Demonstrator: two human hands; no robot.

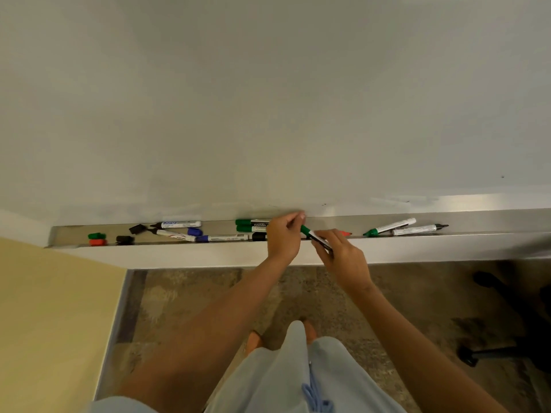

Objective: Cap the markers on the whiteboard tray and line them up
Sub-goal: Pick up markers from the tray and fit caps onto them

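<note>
Over the middle of the metal whiteboard tray (387, 242), my right hand (343, 257) grips the barrel of a green marker (311, 234). My left hand (283, 235) pinches that marker's green cap end. Two capped green markers (250, 225) lie just left of my hands. Further left lie an uncapped blue-labelled marker (179, 224), an uncapped red-printed marker (174, 234) and a blue-capped marker (223, 237). Loose caps sit at the left end: green (97, 235), red (97, 242), black (125, 239), another black (137, 228) and blue (195, 231). A red marker tip (346, 233) shows behind my right hand.
The whiteboard (268, 99) fills the upper view. On the tray's right part lie a green-capped marker (389, 227) and an uncapped marker with a dark tip (420, 229). An office chair base (507, 347) stands on the carpet at right. A yellow wall (44, 308) borders the left.
</note>
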